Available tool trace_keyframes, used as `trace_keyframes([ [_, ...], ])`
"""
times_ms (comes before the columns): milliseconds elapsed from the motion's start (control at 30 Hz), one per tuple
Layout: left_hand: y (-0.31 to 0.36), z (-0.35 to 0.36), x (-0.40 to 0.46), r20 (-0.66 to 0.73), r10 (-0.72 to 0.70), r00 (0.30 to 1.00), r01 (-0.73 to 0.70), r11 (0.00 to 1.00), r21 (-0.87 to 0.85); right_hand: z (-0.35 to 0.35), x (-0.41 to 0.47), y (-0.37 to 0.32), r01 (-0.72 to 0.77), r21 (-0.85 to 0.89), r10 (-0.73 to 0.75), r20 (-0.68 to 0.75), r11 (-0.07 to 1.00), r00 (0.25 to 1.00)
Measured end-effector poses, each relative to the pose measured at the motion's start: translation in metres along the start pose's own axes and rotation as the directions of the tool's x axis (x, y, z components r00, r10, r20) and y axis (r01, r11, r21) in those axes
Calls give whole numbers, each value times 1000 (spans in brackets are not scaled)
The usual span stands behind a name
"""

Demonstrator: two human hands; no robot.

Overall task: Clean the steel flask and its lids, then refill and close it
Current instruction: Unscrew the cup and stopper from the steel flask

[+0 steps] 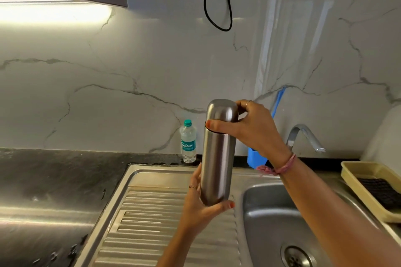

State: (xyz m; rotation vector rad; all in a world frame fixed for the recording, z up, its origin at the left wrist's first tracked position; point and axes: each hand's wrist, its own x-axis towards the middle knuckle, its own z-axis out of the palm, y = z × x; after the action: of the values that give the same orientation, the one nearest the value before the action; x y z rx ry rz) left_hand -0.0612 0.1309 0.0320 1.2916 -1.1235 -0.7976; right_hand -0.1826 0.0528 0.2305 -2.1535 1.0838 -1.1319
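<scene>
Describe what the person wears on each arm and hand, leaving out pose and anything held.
Both forearms are bare, with no sleeves in view. The right hand has a thin ring on one finger and a pink braided thread band tied at the wrist. The left hand wears one thin ring. Thumbnails are painted orange-red.

Left hand (201, 199) reaches up from six o'clock, palm cupping, thumb curled underneath. Right hand (253, 128) comes in from four o'clock, fingers (245, 105) wrapped, wrist cocked.

The flask (218, 154) is held upright above the drainboard (165, 223), sink basin (271, 223) to its right, water bottle (188, 142) behind at the desk's (54, 191) back edge.
</scene>
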Motion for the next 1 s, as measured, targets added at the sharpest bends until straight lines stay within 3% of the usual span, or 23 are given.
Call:
trace_keyframes([
  [267,-1,2,-38,-138,-80,987,77,997,-25,21,-36,-5,12,-17,-8,202,1000,979],
  [433,2,-8,-58,-207,-125,970,123,992,-23,44,-52,-11,-131,168,74,309,977,948],
  [567,7,-19,-66,-165,-124,979,127,992,6,66,-64,-17,-210,360,144,202,909,969],
  [667,14,-30,-68,-126,-81,989,88,995,55,67,-64,-21,-203,530,117,190,823,975],
  [1000,34,-57,-64,-14,-30,999,31,993,110,55,-47,-24,-208,624,-33,352,754,936],
])
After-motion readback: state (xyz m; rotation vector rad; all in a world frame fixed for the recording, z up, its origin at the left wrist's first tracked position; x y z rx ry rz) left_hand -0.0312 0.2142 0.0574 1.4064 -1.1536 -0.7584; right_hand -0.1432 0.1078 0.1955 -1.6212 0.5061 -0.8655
